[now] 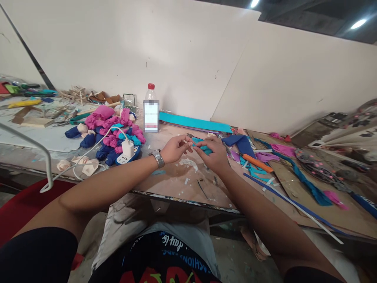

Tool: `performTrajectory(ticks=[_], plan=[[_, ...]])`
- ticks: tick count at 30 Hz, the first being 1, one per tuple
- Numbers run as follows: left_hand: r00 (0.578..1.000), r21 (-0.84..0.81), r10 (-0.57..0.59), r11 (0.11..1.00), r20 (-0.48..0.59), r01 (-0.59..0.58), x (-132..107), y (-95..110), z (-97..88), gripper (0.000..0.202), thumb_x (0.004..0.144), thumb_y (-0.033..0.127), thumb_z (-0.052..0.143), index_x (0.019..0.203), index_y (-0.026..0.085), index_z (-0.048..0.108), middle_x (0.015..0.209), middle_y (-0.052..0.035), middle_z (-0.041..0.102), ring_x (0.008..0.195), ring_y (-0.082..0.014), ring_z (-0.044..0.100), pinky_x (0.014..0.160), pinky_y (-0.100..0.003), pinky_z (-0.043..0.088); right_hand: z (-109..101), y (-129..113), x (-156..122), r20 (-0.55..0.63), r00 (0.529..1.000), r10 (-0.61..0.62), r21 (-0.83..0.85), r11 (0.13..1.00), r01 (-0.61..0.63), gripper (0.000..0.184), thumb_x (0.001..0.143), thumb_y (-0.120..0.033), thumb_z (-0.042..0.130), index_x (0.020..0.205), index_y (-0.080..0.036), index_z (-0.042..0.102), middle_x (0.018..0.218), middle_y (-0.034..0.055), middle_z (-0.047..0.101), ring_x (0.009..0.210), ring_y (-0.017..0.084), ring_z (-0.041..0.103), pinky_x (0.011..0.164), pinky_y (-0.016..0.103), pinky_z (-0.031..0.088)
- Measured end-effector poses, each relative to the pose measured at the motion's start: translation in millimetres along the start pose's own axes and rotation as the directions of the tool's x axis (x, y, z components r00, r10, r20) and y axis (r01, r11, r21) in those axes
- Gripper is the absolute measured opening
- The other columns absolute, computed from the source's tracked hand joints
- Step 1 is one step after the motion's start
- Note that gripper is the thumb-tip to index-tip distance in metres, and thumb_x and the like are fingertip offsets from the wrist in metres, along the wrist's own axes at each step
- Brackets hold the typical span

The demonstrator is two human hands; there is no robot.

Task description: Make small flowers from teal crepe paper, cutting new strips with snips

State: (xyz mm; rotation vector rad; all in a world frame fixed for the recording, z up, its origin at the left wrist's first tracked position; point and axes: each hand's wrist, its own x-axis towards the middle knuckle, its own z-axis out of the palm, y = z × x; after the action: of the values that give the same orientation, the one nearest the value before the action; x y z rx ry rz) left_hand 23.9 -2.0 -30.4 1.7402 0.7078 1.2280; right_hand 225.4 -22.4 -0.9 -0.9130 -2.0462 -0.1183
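Both hands meet at the middle of the workbench (176, 179) over a small teal piece of foam or fabric (203, 148). My left hand (176, 148), with a metal watch on its wrist, pinches one end of the teal piece with its fingertips. My right hand (214, 154) is curled over the other end and presses it against the bench. Most of the teal piece is hidden under the right hand's fingers.
A pile of pink, blue and teal rolled flowers (113, 131) lies left, by a white charger on a power strip (127, 152). A clear bottle (151, 108) stands behind. Teal sheets (194, 122), an orange-handled cutter (257, 163) and blue and magenta scraps (309, 184) lie right.
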Motion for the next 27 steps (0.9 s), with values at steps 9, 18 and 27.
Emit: performTrajectory(ticks=[9, 18, 27], plan=[[0.997, 0.062, 0.075, 0.995, -0.036, -0.073, -2.9, 0.8, 0.6, 0.040, 0.092, 0.052, 0.067, 0.101, 0.014, 0.074, 0.089, -0.0092, 0.076, 0.073, -0.0160, 0.073, 0.064, -0.026, 0.054, -1.0, 0.4, -0.6, 0.059, 0.998, 0.003, -0.026, 1.000, -0.001, 0.017, 0.096, -0.035, 0.063, 0.086, -0.023, 0.068, 0.084, 0.0046, 0.072, 0.089, 0.025, 0.061, 0.086, 0.042, 0.045], [0.997, 0.083, 0.071, 0.994, -0.036, -0.068, -2.4, 1.7, -2.4, 0.037, 0.091, 0.049, 0.070, 0.102, 0.015, 0.077, 0.081, -0.0082, 0.077, 0.071, -0.0167, 0.073, 0.064, -0.025, 0.054, -2.0, 0.4, 0.4, 0.043, 0.999, 0.003, 0.000, 1.000, -0.003, 0.022, 0.096, -0.043, 0.064, 0.085, -0.024, 0.071, 0.083, 0.0046, 0.072, 0.089, 0.025, 0.062, 0.086, 0.042, 0.047], [0.999, 0.065, 0.034, 0.997, -0.024, -0.032, -5.9, -0.1, 3.6, 0.039, 0.093, 0.048, 0.067, 0.111, 0.016, 0.079, 0.088, -0.0105, 0.080, 0.076, -0.0190, 0.076, 0.062, -0.026, 0.055, 1.7, 3.3, -1.5, 0.046, 0.999, -0.005, -0.008, 1.000, 0.005, 0.020, 0.095, -0.040, 0.067, 0.086, -0.024, 0.072, 0.084, 0.0042, 0.075, 0.091, 0.026, 0.061, 0.086, 0.042, 0.047]])
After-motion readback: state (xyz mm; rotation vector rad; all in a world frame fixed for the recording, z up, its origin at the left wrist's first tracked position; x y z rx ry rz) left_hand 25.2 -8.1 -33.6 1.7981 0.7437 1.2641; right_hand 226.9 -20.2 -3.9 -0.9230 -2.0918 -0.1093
